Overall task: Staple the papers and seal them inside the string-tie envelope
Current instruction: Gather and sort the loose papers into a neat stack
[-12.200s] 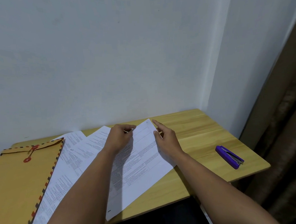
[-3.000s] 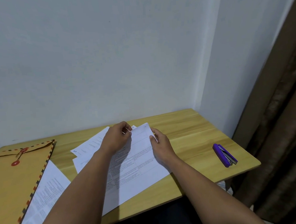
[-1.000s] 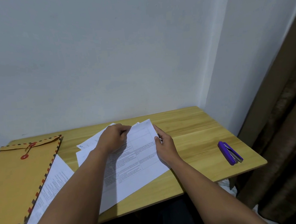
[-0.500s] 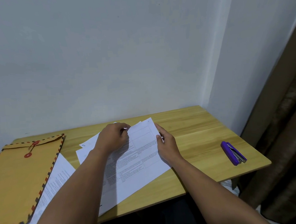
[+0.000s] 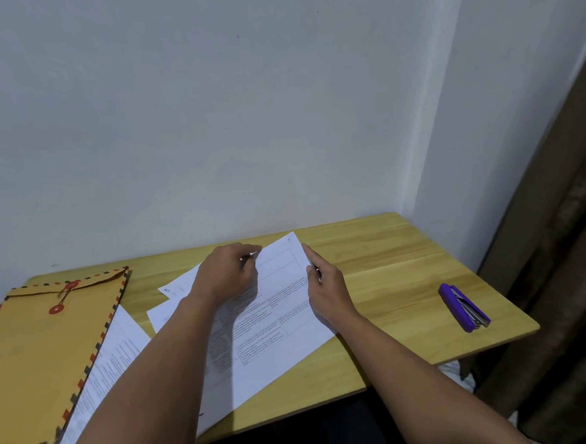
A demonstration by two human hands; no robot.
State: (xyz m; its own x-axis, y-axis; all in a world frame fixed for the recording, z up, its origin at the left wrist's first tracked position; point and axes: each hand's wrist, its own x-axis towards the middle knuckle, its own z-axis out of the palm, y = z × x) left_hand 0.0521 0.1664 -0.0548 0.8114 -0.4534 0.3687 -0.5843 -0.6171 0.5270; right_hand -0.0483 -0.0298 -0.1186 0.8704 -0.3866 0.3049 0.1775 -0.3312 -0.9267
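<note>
A stack of printed white papers lies askew in the middle of the wooden table. My left hand is on the stack's far edge, fingers curled and pinching the sheets there. My right hand lies along the stack's right edge with fingers fairly straight against it. One sheet marked "5" sticks out to the left under the stack. The brown string-tie envelope, with red discs and a striped border, lies flat at the left. The purple stapler rests apart at the right.
Another printed sheet lies partly under the envelope's right edge. White walls close off the table at the back and right. A dark curtain hangs beyond the table's right end. Bare wood shows between the papers and the stapler.
Sheets that were fanned out to the left 12 seconds ago are now gathered under the stack. Over the last second both hands have stayed on the stack's edges, shifting only slightly.
</note>
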